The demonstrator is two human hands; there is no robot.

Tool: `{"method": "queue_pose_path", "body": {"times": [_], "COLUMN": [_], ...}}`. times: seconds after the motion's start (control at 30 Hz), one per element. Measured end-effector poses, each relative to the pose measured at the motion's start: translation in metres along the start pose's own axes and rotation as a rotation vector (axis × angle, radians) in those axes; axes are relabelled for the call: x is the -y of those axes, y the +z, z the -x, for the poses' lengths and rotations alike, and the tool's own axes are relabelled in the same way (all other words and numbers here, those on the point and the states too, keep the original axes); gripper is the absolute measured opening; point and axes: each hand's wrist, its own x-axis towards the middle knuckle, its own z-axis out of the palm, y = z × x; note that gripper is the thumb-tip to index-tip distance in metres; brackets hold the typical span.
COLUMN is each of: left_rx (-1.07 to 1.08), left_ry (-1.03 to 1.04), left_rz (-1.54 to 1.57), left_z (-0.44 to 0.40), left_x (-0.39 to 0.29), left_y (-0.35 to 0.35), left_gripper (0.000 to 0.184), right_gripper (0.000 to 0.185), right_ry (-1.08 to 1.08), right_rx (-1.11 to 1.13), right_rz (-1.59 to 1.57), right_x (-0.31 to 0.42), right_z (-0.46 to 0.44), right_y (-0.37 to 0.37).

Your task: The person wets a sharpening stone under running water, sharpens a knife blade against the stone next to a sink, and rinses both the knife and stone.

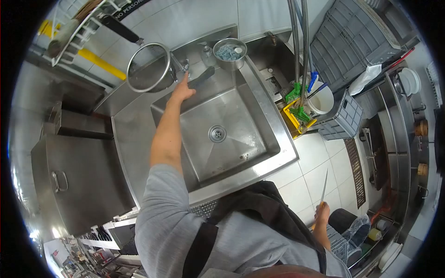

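Note:
My left hand point(182, 89) reaches across the sink point(236, 116) to its back edge, index finger stretched out against or just in front of the tap point(185, 65). It holds nothing. The dark spout point(203, 77) slants over the basin, and a drain point(217, 134) sits in the basin floor. Off to the right, low in the view, my right hand point(321, 214) is closed around the yellow-orange handle of a knife point(325, 186). Its long thin blade points away from me, over the floor tiles.
Behind the sink stand a metal bowl point(230, 53) with blue-grey scrubbing material and a clear bottle point(207, 55). A round strainer point(149, 67) hangs at the back left. Right of the sink are a white bucket point(321, 98), green-clamped mops point(296, 95) and a grey crate point(342, 118).

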Motion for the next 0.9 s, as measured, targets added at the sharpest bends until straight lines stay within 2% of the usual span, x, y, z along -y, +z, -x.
{"method": "queue_pose_path", "body": {"times": [0.07, 0.1, 0.13, 0.17, 0.2, 0.23, 0.27, 0.3, 0.37, 0.47, 0.57, 0.67, 0.7, 0.73, 0.9], "left_rx": [0.189, 0.166, 0.101, 0.039, -0.037, -0.119, -0.022, 0.076, 0.079, 0.129, 0.100, 0.173, 0.093, 0.015, 0.128], "left_ry": [-0.055, -0.035, 0.026, 0.087, 0.167, 0.241, 0.206, 0.165, 0.171, 0.118, 0.154, 0.156, 0.238, 0.320, 0.328], "left_rz": [0.353, 0.351, 0.330, 0.308, 0.237, 0.160, 0.228, 0.295, 0.327, 0.323, 0.306, 0.230, 0.204, 0.178, 0.108], "left_z": [0.015, -0.061, -0.078, -0.093, -0.119, -0.145, -0.153, -0.158, -0.166, -0.149, -0.137, -0.132, -0.146, -0.157, -0.152], "left_x": [-0.004, 0.008, 0.021, 0.035, 0.060, 0.085, 0.087, 0.086, 0.081, 0.060, 0.057, 0.058, 0.073, 0.080, 0.066], "left_y": [0.001, -0.018, -0.009, 0.000, 0.017, 0.035, 0.030, 0.029, 0.030, 0.016, 0.016, 0.010, 0.022, 0.030, 0.008], "left_gripper": [0.115, 0.115, 0.116, 0.116, 0.118, 0.119, 0.120, 0.121, 0.122, 0.125, 0.124, 0.120, 0.116, 0.114, 0.111], "right_gripper": [0.020, 0.020, 0.020, 0.020, 0.021, 0.021, 0.022, 0.023, 0.028, 0.033, 0.035, 0.035, 0.035, 0.036, 0.039], "right_ry": [0.084, 0.068, 0.040, 0.014, -0.069, -0.048, 0.015, 0.077, 0.033, 0.147, 0.038, 0.035, 0.017, 0.054, 0.017], "right_rx": [0.018, 0.012, -0.034, -0.077, -0.119, -0.115, -0.096, -0.077, -0.122, -0.034, -0.044, -0.015, -0.011, -0.011, -0.015], "right_rz": [0.050, 0.024, 0.138, 0.252, 0.257, 0.256, 0.233, 0.213, 0.286, 0.270, 0.287, 0.394, 0.472, 0.404, 0.443], "right_x": [-0.028, 0.042, 0.052, 0.058, 0.014, 0.018, 0.022, 0.020, 0.017, 0.105, 0.070, 0.086, 0.090, 0.105, 0.109], "right_z": [0.032, 0.014, 0.031, 0.043, 0.029, 0.033, 0.036, 0.037, 0.040, 0.080, 0.059, 0.052, 0.051, 0.057, 0.050], "right_y": [-0.026, 0.011, 0.005, 0.004, 0.011, 0.012, 0.011, 0.009, 0.015, 0.009, 0.018, 0.015, 0.016, 0.014, 0.010]}}
